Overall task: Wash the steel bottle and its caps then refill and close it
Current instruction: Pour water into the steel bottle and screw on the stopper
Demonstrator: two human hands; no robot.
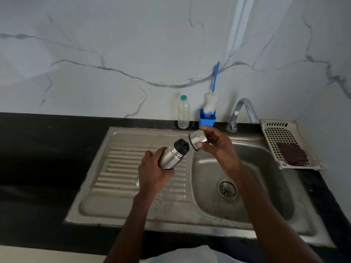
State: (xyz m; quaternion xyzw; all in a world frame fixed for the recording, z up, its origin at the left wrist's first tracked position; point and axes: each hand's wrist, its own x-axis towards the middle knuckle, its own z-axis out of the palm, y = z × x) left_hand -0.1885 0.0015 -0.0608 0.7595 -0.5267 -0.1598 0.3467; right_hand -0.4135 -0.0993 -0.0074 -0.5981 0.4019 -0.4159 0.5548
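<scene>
Left hand [152,174] grips tilted cylindrical steel bottle [171,156], black inner stopper [182,146] on. Right hand [216,144] pinches round steel outer cap [197,138] just beside it, above steel sink [171,209].

Black counter [47,168] w/ steel sink [133,209]; plastic bottle [183,112], blue brush holder [207,120], basket [288,147] on it.

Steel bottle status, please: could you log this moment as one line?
left hand: grips steel bottle | right hand: holds outer steel cap | black inner cap: on

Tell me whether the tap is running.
Off: no water falls from the curved chrome tap into the steel sink basin.
</scene>
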